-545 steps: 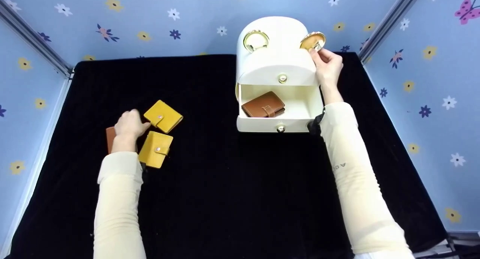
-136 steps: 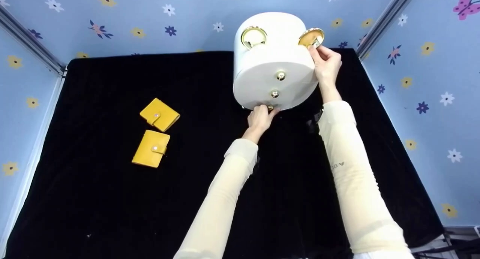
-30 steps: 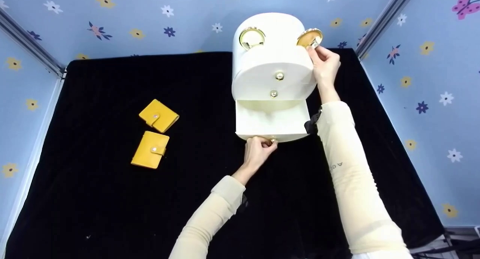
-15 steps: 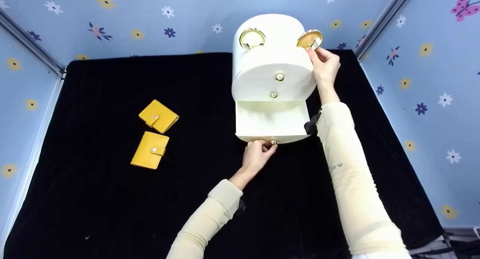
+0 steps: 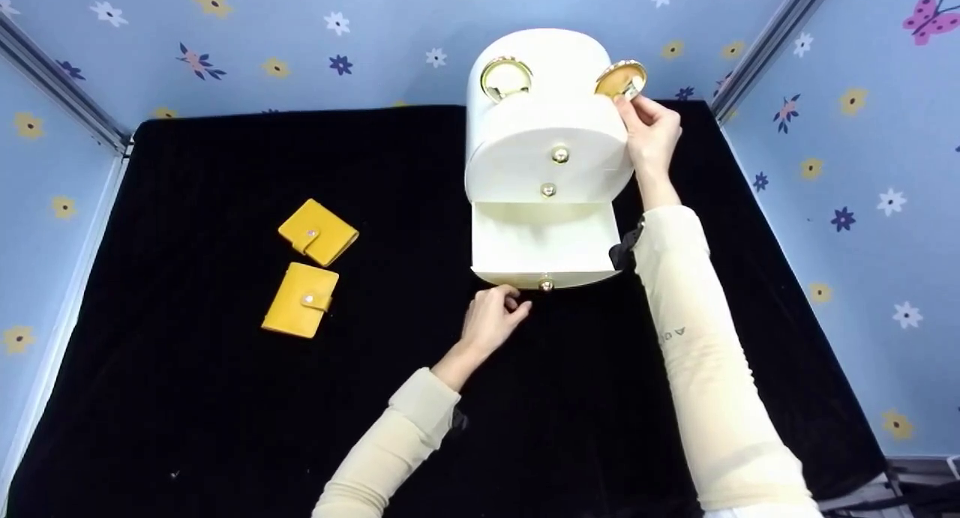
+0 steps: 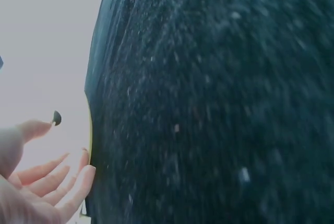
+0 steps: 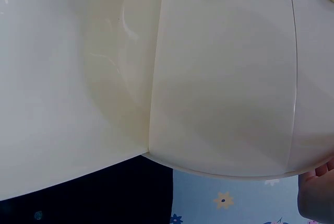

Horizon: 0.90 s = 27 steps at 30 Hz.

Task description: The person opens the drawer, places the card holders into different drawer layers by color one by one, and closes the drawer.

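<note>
A white drawer box (image 5: 547,106) with a domed front and several gold knobs stands at the back of the table. Its bottom drawer (image 5: 544,241) is pulled out and bare inside; the upper two are closed. My left hand (image 5: 491,319) is just off the drawer's front lip, left of the gold knob (image 5: 547,285), fingers loose and holding nothing. In the left wrist view its fingers (image 6: 78,192) are spread near the white front. My right hand (image 5: 652,136) pinches the lower edge of a gold-rimmed round ear piece (image 5: 621,79) at the box's right side.
Two yellow snap-strap card wallets (image 5: 319,232) lie on the black cloth (image 5: 187,398) at left. A matching gold-rimmed ear piece (image 5: 506,79) is on the box's left. Blue flowered panels (image 5: 255,46) enclose the back and sides.
Earlier, a middle drawer holding a brown wallet was pushed in, and the left hand pulled the bottom drawer out. Now that hand has let go of the knob and moved left. The right hand stays put.
</note>
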Motion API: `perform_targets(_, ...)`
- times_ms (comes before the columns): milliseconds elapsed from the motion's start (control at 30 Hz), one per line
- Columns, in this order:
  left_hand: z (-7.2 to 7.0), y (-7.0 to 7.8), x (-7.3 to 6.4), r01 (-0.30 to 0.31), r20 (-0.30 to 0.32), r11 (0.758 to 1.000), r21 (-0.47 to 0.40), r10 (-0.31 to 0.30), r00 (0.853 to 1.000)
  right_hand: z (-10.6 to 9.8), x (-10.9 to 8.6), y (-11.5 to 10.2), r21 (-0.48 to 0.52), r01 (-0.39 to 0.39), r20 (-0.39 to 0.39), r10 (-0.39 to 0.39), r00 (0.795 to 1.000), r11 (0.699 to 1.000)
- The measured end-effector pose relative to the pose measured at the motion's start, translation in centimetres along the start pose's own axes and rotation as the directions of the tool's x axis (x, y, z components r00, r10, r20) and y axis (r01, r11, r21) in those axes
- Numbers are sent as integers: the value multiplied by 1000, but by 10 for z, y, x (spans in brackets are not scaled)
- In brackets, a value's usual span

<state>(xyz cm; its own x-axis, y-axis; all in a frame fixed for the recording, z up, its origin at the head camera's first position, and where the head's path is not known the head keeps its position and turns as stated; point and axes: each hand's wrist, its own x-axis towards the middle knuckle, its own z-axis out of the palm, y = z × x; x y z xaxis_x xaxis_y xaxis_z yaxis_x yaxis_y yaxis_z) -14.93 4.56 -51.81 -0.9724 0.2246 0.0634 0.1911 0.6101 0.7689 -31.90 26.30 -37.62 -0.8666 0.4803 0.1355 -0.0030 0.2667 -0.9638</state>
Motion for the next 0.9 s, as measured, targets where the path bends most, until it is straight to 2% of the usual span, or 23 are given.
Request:
perform_targets(400,-34,-18,-12,25,65,992,122,-33,997,0,-1,-1,7,2,-1,-2,1000,1000)
perform_targets(700,-67,-38,-15,60,12,985,160,-62,998,0,-2,0,28,0,-1,0,1000,1000)
perform_targets(900,-91,-56,-18,123,-12,975,185,-123,992,0,-2,0,35,6,-2,-6,1000,999)
